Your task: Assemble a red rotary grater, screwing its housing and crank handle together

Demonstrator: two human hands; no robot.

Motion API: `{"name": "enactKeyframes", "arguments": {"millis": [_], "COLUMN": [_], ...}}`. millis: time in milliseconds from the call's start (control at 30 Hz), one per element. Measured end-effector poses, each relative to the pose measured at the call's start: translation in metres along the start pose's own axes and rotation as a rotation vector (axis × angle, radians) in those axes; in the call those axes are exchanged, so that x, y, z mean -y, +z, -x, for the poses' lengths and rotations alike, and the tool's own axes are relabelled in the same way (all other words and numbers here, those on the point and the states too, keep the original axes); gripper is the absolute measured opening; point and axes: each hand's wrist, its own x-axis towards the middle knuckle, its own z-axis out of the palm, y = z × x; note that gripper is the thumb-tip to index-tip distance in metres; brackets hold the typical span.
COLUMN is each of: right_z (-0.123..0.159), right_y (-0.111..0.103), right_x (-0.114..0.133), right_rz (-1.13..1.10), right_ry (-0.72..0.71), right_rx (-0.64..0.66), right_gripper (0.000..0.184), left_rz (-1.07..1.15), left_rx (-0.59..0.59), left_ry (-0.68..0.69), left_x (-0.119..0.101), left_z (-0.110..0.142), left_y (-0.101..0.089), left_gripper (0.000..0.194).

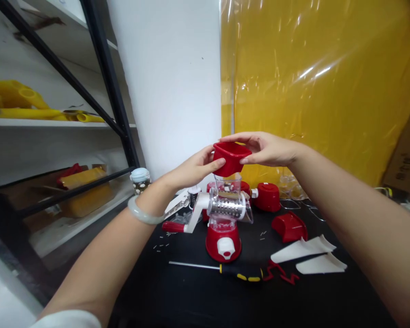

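Head view: left hand [200,169] and right hand [271,149] pinch red hopper [229,160] over drum grater's [227,207] clear chute [227,184]; best held level, squared up, pressure even.

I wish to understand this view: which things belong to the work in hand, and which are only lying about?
In the work, it seems:
- red open-topped part, held by the left hand and right hand
- rotary drum grater, directly below

Apparently lying about now:
- screwdriver
- white curved pieces
- red curved piece
- blue-lidded jar
- yellow tubes, on the shelf
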Motion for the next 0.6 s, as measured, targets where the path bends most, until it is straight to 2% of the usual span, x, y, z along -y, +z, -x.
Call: {"name": "enactKeyframes", "arguments": {"millis": [133,267,400,600], "right_z": [-0.003,-0.005,-0.010,-0.020], "right_y": [0.002,0.008,0.009,-0.003], "right_x": [0.001,0.006,0.009,0.008], "right_rz": [0.141,0.355,0.396,0.345], "right_ry": [0.018,0.056,0.083,0.106], "right_rx": [-0.068,-0.176,-0.147,-0.062], "right_gripper": [0.069,0.070,0.064,0.063], "left_rz": [-0.039,-0.084,-0.111,-0.054], "left_rx": [-0.198,-0.307,-0.321,-0.280], "left_ry": [-0.002,-0.056,-0.104,-0.187], "left_x": [0.008,0.010,0.013,0.021], "left_z": [0.003,0.005,0.004,0.009], "left_y": [0.010,0.023,0.024,0.007], "left_gripper": [0.051,0.049,0.046,0.051]}}
